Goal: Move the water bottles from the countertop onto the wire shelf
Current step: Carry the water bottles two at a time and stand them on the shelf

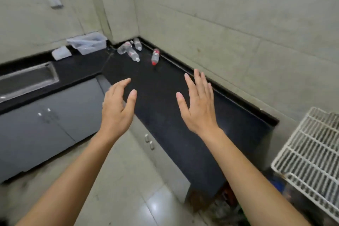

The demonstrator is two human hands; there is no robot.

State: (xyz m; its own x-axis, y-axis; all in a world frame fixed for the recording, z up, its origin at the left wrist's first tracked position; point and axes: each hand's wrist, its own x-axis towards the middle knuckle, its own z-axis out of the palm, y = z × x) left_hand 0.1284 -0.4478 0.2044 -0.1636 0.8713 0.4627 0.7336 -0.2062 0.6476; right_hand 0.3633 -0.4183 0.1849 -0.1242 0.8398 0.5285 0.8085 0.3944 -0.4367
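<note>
black countertop [165,97]: bottles [136,50] cornered, plastic tub [88,43] beside, hands [199,105] empty.

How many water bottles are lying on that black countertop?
4. The red-capped bottle lies alone by the right wall. The corner bottle, the left bottle and the white-capped bottle cluster at the far corner of the countertop. The blurred cluster may hide more.

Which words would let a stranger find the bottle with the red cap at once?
Follow the black countertop toward its far corner. One bottle lies alone on its side beside the right wall. Unlike the other bottles heaped in the corner, it has a red cap.
</note>
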